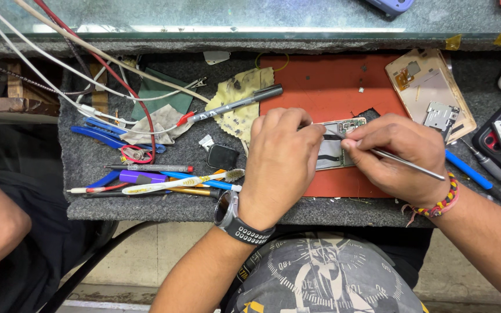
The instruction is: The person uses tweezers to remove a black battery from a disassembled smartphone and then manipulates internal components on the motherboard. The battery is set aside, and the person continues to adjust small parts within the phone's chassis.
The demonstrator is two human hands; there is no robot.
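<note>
Both hands on opened phone (338, 145), on red mat (326, 81).

L hand (279, 165): curled over phone's near-left end, fingers pressing it down, holding it steady; watch on wrist. R hand (395, 156): pinched shut on thin metal tool (407, 162), tip touching phone's exposed inside, btwn the two hands. Bead band on R wrist. Just left of L hand: small black square part (222, 156), toothbrush (184, 182), pens. Beyond L hand: grey marker (236, 104) on stained yellow cloth (240, 98). Beyond R hand: phone back cover (430, 93), inner side up. Right of R hand: blue screwdriver (468, 169).
</note>
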